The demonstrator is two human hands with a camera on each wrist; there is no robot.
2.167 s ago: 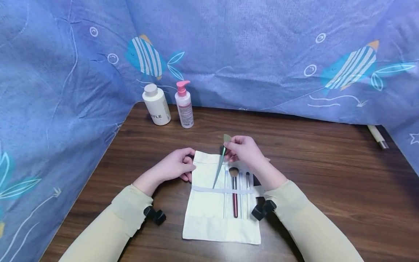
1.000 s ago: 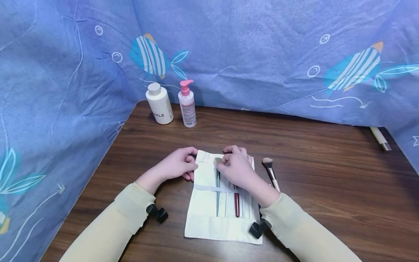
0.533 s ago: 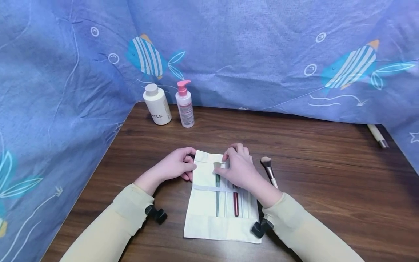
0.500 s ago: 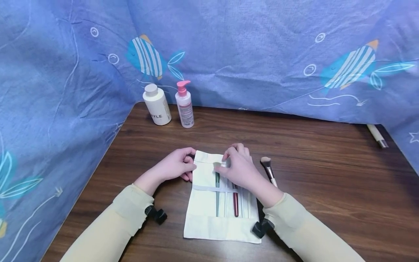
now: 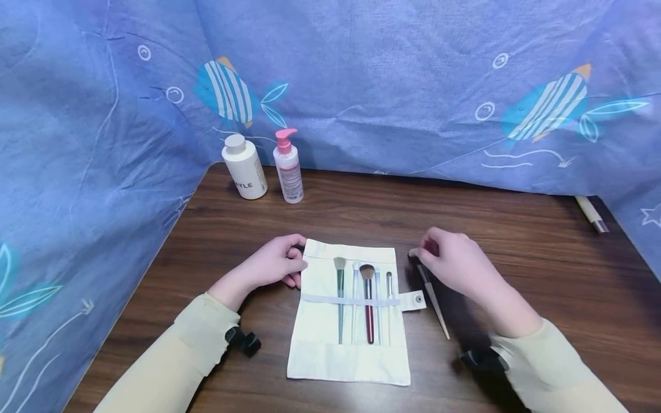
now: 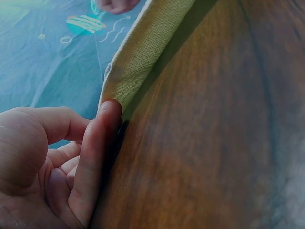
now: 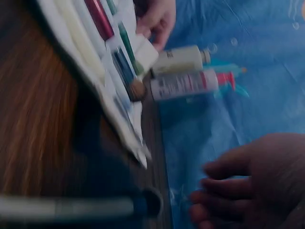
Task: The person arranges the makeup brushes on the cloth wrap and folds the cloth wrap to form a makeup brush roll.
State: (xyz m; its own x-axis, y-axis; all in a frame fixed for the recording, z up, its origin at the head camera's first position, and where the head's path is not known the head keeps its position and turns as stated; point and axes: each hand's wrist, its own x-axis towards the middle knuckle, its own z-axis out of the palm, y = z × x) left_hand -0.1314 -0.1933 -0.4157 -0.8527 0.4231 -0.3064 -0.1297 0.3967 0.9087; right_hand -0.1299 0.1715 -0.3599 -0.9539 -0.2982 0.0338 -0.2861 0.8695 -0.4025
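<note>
Well in from the left edge of the desk (image 5: 496, 212), left hand (image 5: 276, 263) pinches the brush roll (image 5: 320, 361), but right hand (image 5: 457, 263), fingers half-curled and empty, could easily send the loose brush (image 5: 432, 295) alongside rolling if it lands off-centre.

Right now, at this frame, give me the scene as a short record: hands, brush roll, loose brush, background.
left hand: pinches the left edge of the brush roll
right hand: at the upper end of the loose brush; grip not evident, right wrist view blurred
brush roll: white, unrolled; five brushes under its elastic band
loose brush: right of the roll
back left: white bottle, pump bottle, both upright
back: blue fish-print curtain
</note>
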